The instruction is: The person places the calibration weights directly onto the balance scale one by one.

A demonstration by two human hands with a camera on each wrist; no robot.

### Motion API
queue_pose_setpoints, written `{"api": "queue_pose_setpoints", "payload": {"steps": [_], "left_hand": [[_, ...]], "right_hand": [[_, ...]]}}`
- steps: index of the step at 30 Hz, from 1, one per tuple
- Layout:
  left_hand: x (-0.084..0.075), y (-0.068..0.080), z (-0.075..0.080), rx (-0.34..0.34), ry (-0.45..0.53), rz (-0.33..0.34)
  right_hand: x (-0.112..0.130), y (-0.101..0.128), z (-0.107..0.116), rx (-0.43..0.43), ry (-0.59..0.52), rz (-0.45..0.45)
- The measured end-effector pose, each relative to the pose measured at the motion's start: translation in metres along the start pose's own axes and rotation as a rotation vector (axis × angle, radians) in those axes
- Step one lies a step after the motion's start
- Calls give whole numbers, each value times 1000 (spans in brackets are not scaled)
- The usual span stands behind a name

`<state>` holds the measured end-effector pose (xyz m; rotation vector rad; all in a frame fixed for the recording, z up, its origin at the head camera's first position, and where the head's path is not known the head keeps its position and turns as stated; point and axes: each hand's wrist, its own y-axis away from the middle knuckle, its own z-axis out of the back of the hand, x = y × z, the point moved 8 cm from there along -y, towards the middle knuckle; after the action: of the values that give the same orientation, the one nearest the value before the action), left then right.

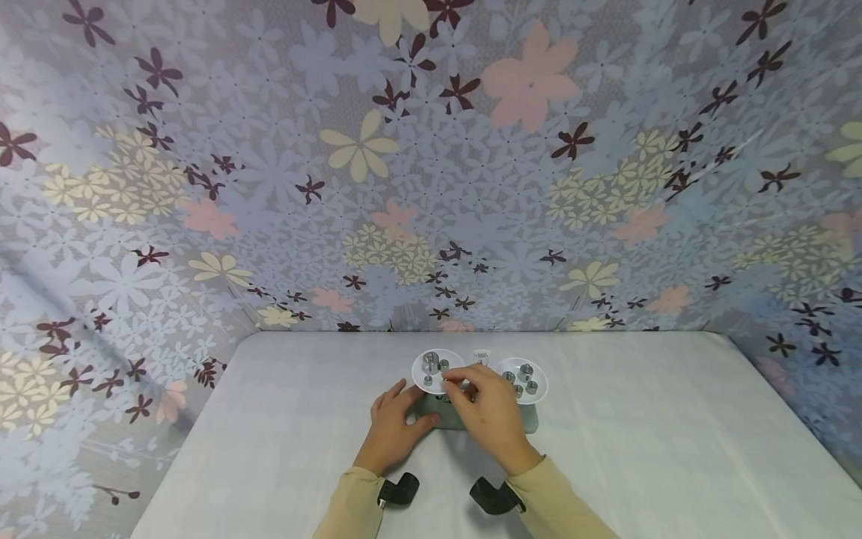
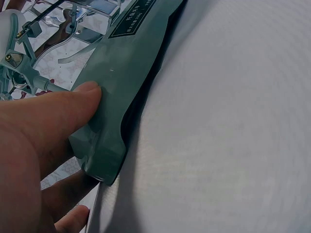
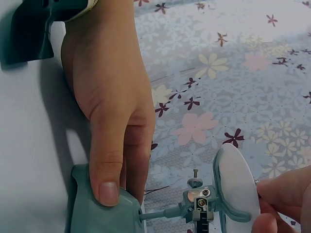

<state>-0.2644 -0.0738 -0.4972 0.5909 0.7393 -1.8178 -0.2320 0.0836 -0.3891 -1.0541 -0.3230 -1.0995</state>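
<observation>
A green balance scale (image 1: 465,421) with two white pans stands on the table. My left hand (image 1: 392,436) grips the left end of its base, the thumb lying on top and the fingers round the side. Over the left pan (image 1: 417,372), my right hand (image 1: 494,412) pinches a small metal weight (image 3: 257,181), mostly hidden by the fingertips. Three metal weights, one a larger cylinder (image 1: 431,362), stand on that pan. Several weights (image 1: 526,370) rest on the right pan (image 1: 542,376). The right hand partly covers the scale's middle in the head view.
A white cloth (image 1: 646,434) covers the table. Behind its far edge rises a flower-patterned backdrop (image 1: 431,187). Black camera mounts sit at both wrists, the left mount (image 1: 400,490) and the right mount (image 1: 494,496) being close to the tabletop.
</observation>
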Motion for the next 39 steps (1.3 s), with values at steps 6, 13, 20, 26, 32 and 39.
{"api": "queue_pose_setpoints", "payload": {"steps": [6, 13, 20, 26, 32, 39], "left_hand": [[0, 0, 0, 2, 4, 5], [0, 0, 1, 3, -4, 0], [-2, 0, 3, 4, -7, 9], [-2, 0, 1, 12, -3, 18], [-3, 1, 2, 5, -2, 10], [-3, 1, 2, -8, -6, -4]], "right_hand": [[-2, -3, -2, 12, 41, -21], [-2, -6, -4, 27, 38, -37], [-3, -7, -5, 43, 39, -55], [-4, -7, -5, 58, 43, -83], [-4, -8, -6, 75, 50, -100], [-4, -9, -8, 82, 62, -104]]}}
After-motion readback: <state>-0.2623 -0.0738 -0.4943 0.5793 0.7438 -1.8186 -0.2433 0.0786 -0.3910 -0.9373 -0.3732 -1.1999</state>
